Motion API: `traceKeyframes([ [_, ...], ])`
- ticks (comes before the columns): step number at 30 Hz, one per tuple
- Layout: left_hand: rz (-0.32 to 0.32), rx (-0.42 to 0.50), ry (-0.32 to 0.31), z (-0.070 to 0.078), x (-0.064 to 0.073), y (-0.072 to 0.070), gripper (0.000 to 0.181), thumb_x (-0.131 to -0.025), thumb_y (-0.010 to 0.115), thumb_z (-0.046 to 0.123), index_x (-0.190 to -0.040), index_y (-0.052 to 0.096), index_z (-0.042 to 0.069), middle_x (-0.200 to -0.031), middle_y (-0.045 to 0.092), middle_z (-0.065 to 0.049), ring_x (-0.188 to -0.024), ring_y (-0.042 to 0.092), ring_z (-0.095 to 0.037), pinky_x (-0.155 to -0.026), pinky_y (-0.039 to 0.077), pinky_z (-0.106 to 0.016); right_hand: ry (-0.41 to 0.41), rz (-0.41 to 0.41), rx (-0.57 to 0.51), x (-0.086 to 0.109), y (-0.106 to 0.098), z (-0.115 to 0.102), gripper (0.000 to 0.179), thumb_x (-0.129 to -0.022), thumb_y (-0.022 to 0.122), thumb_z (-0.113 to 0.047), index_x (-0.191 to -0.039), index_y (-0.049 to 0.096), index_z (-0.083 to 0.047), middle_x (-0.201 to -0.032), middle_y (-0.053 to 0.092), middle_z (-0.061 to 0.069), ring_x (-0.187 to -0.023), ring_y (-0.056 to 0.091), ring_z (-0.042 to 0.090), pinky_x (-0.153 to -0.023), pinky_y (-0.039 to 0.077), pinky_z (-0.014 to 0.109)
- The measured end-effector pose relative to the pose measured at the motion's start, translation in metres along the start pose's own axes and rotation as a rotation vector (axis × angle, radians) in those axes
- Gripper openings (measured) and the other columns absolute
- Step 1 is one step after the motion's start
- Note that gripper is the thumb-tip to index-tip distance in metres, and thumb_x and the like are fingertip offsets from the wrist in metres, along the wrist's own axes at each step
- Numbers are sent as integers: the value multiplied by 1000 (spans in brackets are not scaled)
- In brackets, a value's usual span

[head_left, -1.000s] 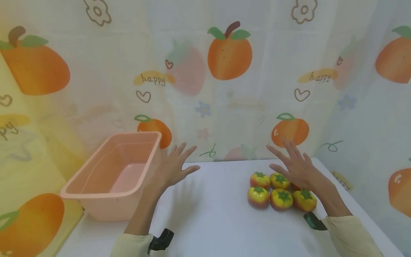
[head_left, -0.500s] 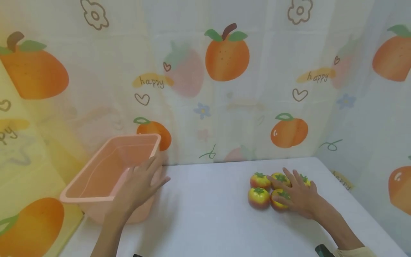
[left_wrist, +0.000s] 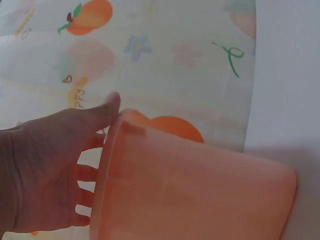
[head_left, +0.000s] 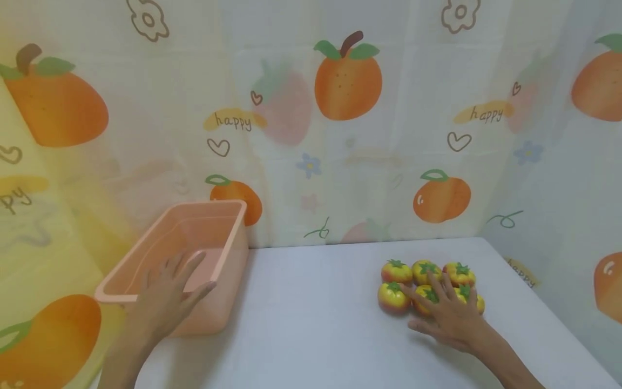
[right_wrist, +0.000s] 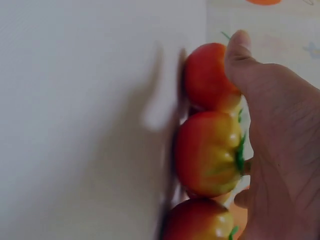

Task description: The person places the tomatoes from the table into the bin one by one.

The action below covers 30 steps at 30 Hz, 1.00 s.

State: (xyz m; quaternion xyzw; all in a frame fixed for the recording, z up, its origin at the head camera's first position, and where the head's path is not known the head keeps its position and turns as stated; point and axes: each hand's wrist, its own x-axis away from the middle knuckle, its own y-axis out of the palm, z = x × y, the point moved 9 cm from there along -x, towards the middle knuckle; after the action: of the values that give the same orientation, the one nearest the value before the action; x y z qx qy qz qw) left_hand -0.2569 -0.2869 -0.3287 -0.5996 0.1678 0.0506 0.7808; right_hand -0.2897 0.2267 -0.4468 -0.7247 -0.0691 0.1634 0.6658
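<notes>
A pink plastic basin (head_left: 225, 300) stands on a white tabletop (head_left: 306, 308), its wide mouth facing up and its pale floor partly visible past the fingers. The left hand (head_left: 157, 305) is at the basin's near end, fingers spread wide and thumb held apart, overlapping the near rim in the head view. From the left wrist the thumb shows just beside a corner of the basin's rim, the other fingers partly hidden behind that rim; whether the skin touches the plastic cannot be told. Well to the right of the basin, six red-and-yellow fruits (head_left: 394, 299) with green leafy tops sit close together in two rows of three, tops up, one row nearer the person than the other. The right hand (head_left: 457, 323) is over the near row, at the part of the group farther from the basin, its fingers fanned wide and its palm down, partly covering the middle and far fruits of that row. In the right wrist view the thumb overlaps one fruit and the palm lies alongside the green tops; contact is unclear, and no finger is curled round a fruit. Behind the basin hangs a pale cloth (head_left: 359, 205) printed with oranges, strawberries, hearts, flowers and the word "happy", yellower to the basin's left.
</notes>
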Motion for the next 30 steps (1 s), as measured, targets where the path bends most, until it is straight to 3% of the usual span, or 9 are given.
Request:
traceKeyframes([
  [5, -32, 6, -34, -20, 8, 3, 75, -103, 56, 56, -165, 31, 21, -163, 31, -34, -145, 27, -63, -113, 13, -83, -3, -13, -34, 0, 6, 2, 72, -93, 61, -70, -157, 39, -48, -167, 32, 27, -150, 29, 64, -96, 17, 99],
  [11, -8, 14, -49, -36, 16, 2, 74, -103, 57, 54, -165, 30, 25, -162, 31, -35, -145, 25, -62, -110, 12, -85, -35, -7, -24, 1, 10, 1, 71, -93, 61, -71, -157, 39, -49, -169, 30, 21, -150, 31, 61, -98, 18, 98],
  [16, -13, -109, -27, -36, 18, 10, 72, -99, 59, 60, -158, 42, 21, -155, 44, -30, -139, 36, -55, -108, 23, -79, -36, 4, 11, 3, 10, 4, 75, -90, 62, -72, -157, 39, -47, -168, 32, 21, -149, 34, 61, -98, 18, 98],
  [18, -30, -145, -32, -36, 18, 14, 74, -97, 60, 65, -154, 47, 19, -150, 51, -27, -135, 43, -53, -107, 25, -76, -39, 16, 25, 3, 9, 4, 76, -90, 64, -72, -157, 38, -48, -168, 33, 21, -148, 35, 61, -98, 19, 97],
  [21, -54, -113, -59, -37, 20, 16, 76, -92, 65, 67, -147, 55, 15, -144, 58, -26, -131, 46, -53, -107, 21, -76, -42, 12, 30, 3, 10, 4, 78, -90, 64, -71, -159, 34, -50, -168, 31, 21, -148, 34, 62, -98, 18, 98],
  [25, -20, -126, -34, -36, 21, 12, 63, -86, 75, 63, -123, 66, 12, -125, 68, -20, -119, 55, -51, -103, 26, -72, -26, -27, -11, 2, 13, 5, 78, -91, 61, -73, -160, 32, -51, -170, 27, 22, -151, 28, 63, -99, 13, 98],
  [30, 11, -185, -3, -36, 19, 11, 46, -85, 80, 51, -105, 64, 12, -104, 71, -11, -100, 63, -46, -96, 33, -67, -19, -40, -24, -1, 15, 4, 79, -90, 60, -75, -159, 35, -48, -169, 28, 23, -150, 28, 65, -97, 13, 99],
])
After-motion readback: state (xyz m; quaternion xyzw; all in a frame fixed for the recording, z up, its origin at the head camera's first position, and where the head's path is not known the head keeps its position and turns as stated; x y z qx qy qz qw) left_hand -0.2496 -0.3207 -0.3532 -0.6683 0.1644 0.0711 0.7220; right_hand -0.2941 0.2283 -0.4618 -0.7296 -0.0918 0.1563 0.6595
